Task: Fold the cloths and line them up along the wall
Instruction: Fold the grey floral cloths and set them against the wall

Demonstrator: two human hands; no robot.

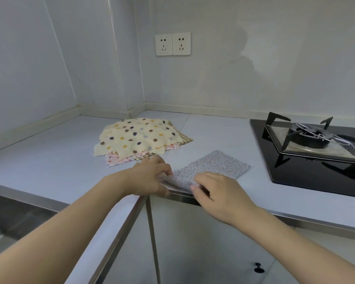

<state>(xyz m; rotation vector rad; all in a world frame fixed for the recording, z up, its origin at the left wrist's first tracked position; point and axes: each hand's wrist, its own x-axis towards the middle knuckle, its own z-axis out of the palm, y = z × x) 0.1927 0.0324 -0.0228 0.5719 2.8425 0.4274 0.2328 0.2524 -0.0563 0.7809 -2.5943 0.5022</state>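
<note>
Hands at counter's (49, 167) near edge: left hand (150, 177) and right hand (217, 193) each pinch the grey speckled cloth (211, 167), apparently folded. Beyond, toward the back corner: polka-dot cloth (137, 136) topping a stack. Far right: gas hob (316, 148).

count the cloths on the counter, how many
4 that I can tell: the grey cloth at the front edge under both hands, and a pile of polka-dot cloth, pink cloth, checked cloth; more may be hidden.
</note>
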